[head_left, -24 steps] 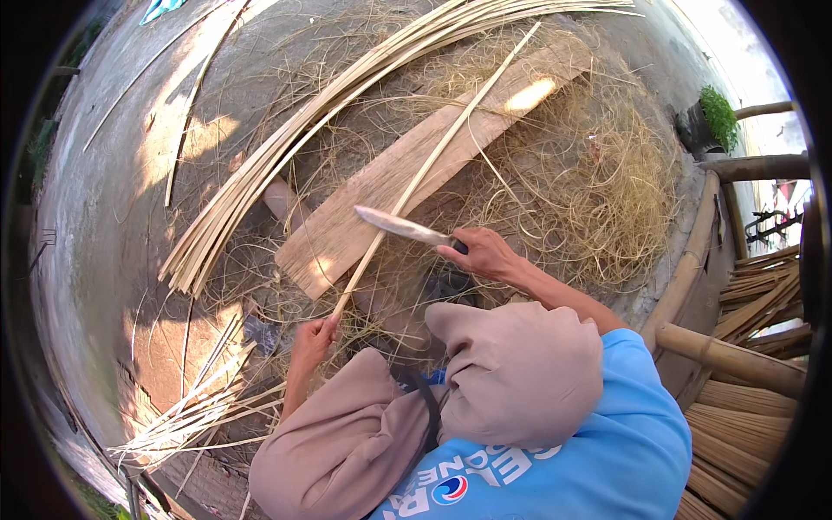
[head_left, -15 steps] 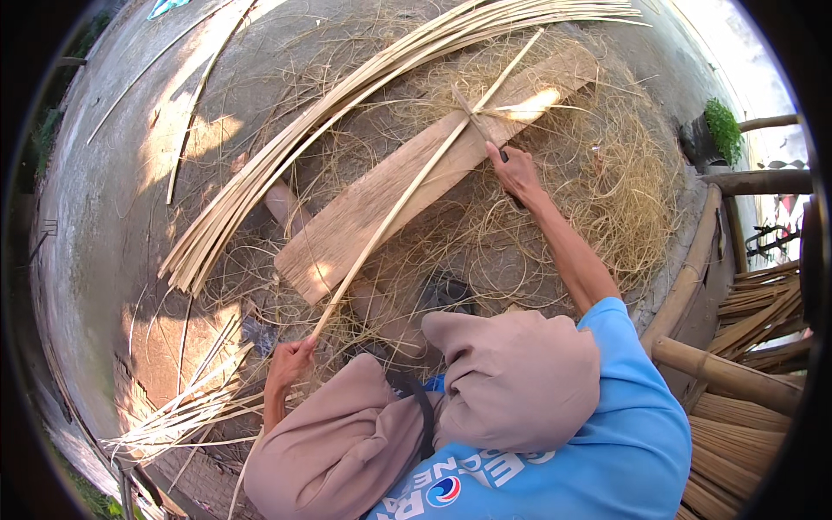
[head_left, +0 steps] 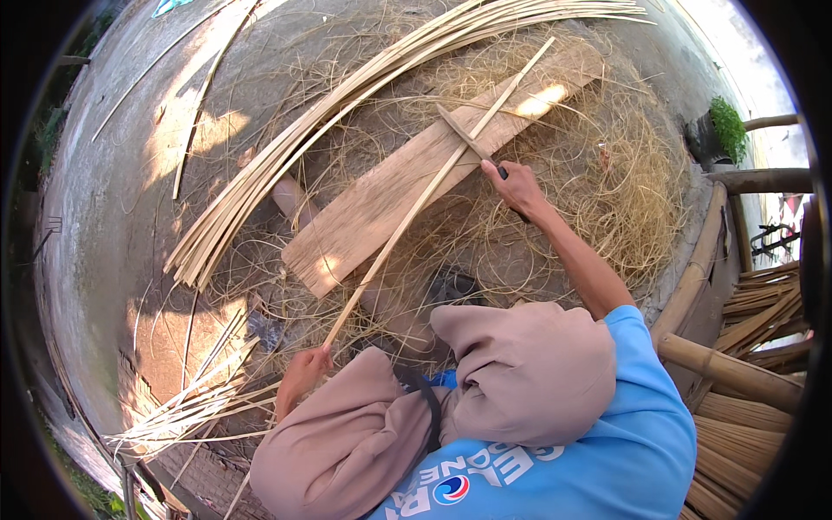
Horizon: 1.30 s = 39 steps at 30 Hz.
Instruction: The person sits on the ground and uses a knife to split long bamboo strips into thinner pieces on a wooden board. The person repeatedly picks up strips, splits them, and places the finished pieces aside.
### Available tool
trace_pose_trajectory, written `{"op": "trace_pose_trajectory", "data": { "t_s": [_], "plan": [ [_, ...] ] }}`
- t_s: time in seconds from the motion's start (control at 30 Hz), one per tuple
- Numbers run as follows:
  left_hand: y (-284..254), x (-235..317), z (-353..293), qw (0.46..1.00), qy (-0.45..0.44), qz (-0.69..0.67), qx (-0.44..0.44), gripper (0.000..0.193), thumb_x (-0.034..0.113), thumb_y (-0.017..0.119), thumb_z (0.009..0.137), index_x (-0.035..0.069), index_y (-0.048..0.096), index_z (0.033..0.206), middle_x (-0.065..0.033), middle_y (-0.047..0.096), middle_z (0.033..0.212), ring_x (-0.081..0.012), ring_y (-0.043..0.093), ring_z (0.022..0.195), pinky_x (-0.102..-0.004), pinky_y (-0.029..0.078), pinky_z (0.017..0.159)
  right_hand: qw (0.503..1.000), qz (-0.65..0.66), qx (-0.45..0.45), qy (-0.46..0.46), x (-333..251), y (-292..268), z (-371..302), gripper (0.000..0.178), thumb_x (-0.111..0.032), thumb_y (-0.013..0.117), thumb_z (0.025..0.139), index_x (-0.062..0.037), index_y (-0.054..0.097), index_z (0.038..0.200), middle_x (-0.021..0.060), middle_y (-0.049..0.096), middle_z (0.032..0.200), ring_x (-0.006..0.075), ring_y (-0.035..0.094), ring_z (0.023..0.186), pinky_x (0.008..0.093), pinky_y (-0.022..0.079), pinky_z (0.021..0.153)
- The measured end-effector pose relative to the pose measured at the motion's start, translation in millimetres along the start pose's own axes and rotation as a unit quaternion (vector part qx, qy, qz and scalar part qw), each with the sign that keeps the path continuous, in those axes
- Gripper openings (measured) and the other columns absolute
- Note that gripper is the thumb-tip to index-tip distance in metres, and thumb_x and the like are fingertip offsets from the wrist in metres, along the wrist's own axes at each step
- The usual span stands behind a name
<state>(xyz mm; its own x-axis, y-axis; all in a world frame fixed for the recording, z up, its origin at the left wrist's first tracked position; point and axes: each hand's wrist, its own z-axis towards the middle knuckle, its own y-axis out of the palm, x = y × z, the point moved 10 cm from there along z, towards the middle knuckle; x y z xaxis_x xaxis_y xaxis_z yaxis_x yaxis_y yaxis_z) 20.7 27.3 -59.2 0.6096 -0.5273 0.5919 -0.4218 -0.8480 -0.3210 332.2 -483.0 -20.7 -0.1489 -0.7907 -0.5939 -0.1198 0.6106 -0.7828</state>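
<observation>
Matt wooden board point(head_left: 403, 178), metal blade point(head_left: 457, 124)

The bare right hand point(head_left: 520, 187) partly hides the black handle point(head_left: 503, 172) of a long grey-bladed knife point(head_left: 462, 132); the bare left hand point(head_left: 303, 374) covers part of a slender pale strip point(head_left: 406, 225).

open room over the plank point(head_left: 368, 217) left of the strip point(head_left: 408, 225), strip cutting diagonally across, knife point(head_left: 457, 124) crossing it farther up, right hand point(head_left: 517, 191) just beside, strip bundle point(head_left: 277, 160) blocking the far left, tangled shavings point(head_left: 637, 199) heaped right, knees point(head_left: 529, 373) crowding the near side
</observation>
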Motion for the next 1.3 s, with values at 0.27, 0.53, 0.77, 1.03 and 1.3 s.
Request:
{"op": "trace_pose_trajectory", "data": {
  "t_s": [0.27,0.53,0.77,1.03,1.3],
  "plan": [
    [25,47,3,0.944,0.076,0.207,0.247,0.044,0.047,0.050,0.107,0.011,0.071,0.091,-0.0233,0.063,0.069,-0.0485,0.061,0.065,-0.0575,0.045,0.058,0.976,-0.038,-0.072,-0.201,-70,72,-124,0.064,-0.061,0.057,0.100,-0.0014,0.065,0.076,0.0168,0.061,0.057,0.0364,0.063,0.058,0.0473,0.051,0.059],
    [27,22,-13,0.951,0.081,0.232,0.190,0.044,0.044,0.048,0.108,0.011,0.076,0.104,-0.0191,0.068,0.073,-0.0371,0.067,0.066,-0.0475,0.048,0.060,0.979,-0.044,-0.109,-0.164,-69,61,-80,0.066,-0.062,0.058,0.099,-0.0001,0.062,0.076,0.0192,0.057,0.055,0.0327,0.061,0.056,0.0478,0.050,0.058],
    [27,1,-34,0.964,0.060,0.183,0.182,0.036,0.039,0.052,0.107,0.011,0.075,0.112,-0.0162,0.068,0.076,-0.0305,0.065,0.068,-0.0429,0.048,0.062,0.997,-0.031,0.060,0.042,38,-28,10,0.066,-0.063,0.056,0.100,-0.0010,0.060,0.076,0.0169,0.057,0.060,0.0318,0.060,0.061,0.0473,0.047,0.060],
    [25,-29,-61,0.977,0.012,0.117,0.178,0.031,0.034,0.057,0.106,0.012,0.073,0.121,-0.0129,0.069,0.079,-0.0229,0.063,0.071,-0.0375,0.048,0.065,0.983,-0.114,-0.057,-0.133,15,18,-11,0.065,-0.067,0.056,0.097,-0.0047,0.060,0.080,0.0162,0.064,0.070,0.0350,0.069,0.070,0.0525,0.053,0.068],
    [16,-62,-62,0.980,-0.022,-0.076,0.180,0.031,0.028,0.062,0.104,0.012,0.071,0.130,-0.0095,0.069,0.083,-0.0153,0.061,0.073,-0.0322,0.047,0.067,0.947,0.233,0.146,0.167,96,-93,25,0.072,-0.069,0.054,0.098,0.0006,0.063,0.082,0.0086,0.060,0.063,0.0194,0.066,0.056,0.0341,0.056,0.057]
  ]
}}
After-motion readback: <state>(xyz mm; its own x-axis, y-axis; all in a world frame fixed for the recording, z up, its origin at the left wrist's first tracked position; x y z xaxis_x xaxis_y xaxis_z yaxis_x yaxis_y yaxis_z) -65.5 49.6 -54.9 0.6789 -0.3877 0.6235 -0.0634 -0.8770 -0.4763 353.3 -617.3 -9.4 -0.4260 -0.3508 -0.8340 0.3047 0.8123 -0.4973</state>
